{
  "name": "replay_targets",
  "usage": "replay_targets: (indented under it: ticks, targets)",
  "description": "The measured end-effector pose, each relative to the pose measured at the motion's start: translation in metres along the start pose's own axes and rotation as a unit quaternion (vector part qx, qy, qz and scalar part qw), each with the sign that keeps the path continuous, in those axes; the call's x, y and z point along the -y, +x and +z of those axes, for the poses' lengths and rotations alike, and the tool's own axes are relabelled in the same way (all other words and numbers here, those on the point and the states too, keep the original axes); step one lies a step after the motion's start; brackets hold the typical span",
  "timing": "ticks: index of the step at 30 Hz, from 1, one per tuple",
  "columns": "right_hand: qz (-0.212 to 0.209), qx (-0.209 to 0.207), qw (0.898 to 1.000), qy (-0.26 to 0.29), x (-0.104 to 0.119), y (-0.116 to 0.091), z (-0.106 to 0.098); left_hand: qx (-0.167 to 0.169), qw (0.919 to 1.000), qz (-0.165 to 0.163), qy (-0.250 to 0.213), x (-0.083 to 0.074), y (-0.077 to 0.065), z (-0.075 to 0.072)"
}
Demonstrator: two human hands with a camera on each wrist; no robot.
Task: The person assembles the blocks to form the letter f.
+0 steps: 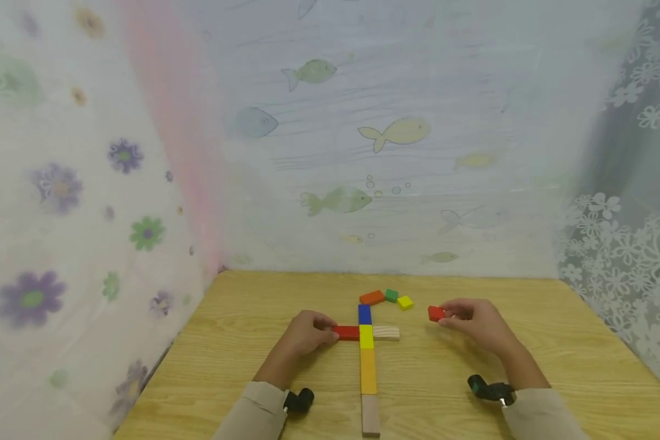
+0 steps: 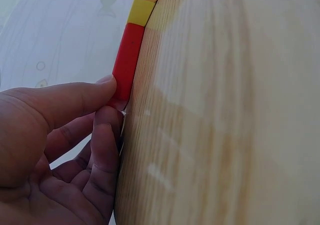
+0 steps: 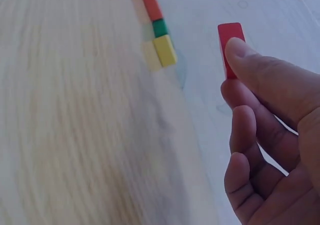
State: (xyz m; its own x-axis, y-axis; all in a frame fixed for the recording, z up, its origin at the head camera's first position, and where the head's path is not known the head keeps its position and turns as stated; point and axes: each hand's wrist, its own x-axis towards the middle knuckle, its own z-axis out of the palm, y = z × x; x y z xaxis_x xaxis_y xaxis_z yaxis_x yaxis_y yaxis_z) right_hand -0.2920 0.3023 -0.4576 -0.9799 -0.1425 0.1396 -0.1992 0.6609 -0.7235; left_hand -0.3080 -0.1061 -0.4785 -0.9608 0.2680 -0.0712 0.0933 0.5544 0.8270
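Observation:
My left hand (image 1: 307, 333) pinches the outer end of a long red block (image 2: 128, 55) between thumb and fingers. That block lies on the table, its inner end against a yellow block (image 1: 366, 337) in a cross-shaped layout. My right hand (image 1: 481, 324) holds a small red block (image 3: 231, 32) between thumb and fingertips, to the right of the layout. Below the yellow block lie an orange-yellow block (image 1: 368, 371) and a greyish-tan block (image 1: 370, 415); a blue block (image 1: 365, 315) lies above it. A pale striped wooden block (image 1: 387, 333) extends to its right.
Beyond the blue block, an orange-red block (image 1: 371, 297), a green block (image 1: 392, 295) and a small yellow block (image 1: 405, 302) form a curved row. The wooden table (image 1: 242, 299) ends at a fish-print sheet (image 1: 330, 250). Patterned sheets hang on both sides.

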Motion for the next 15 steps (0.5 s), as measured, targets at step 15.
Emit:
replay_targets:
  ticks: [15]
  targets:
    - [0.048,-0.041,0.991,0.115,0.003,0.022,0.032,-0.001,1.0,-0.003,-0.004,0.001,0.002,0.0]
